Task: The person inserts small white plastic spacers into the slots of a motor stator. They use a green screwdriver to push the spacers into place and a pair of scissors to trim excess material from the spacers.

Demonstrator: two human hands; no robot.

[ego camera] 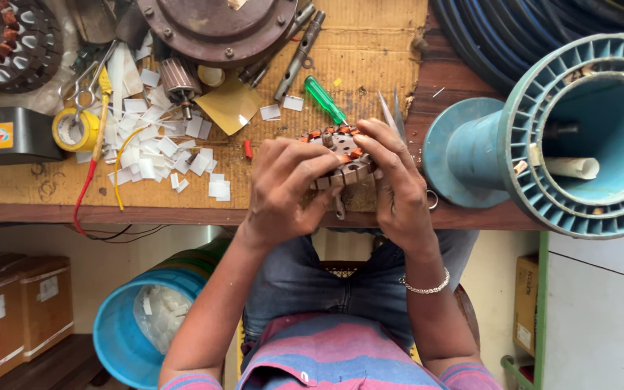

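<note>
both hands hold a small round motor core (341, 155) with copper-coloured windings, just above the near edge of the wooden surface (30, 195). the left hand (287, 184) wraps it from the left with the fingers curled closed over its rim; the right hand (391, 177) clamps the other side, thumb and fingertips pressing near the top slots. each grip is narrow and tight on the core, nothing else in either hand as far as shows.

to do this well, i judge the core should stay braced between both palms so it cannot twist, with fingertip pressure on the slot being worked and not on the wire, which looks easy to nick or bend.

just behind the core lie a green-handled screwdriver (324, 100) and scissors (393, 115). white paper slips (149, 148) are scattered to the left, near a yellow tape roll (75, 130). a large teal spool (579, 137) stands on the right, and a blue bucket (146, 318) sits below the surface.
</note>
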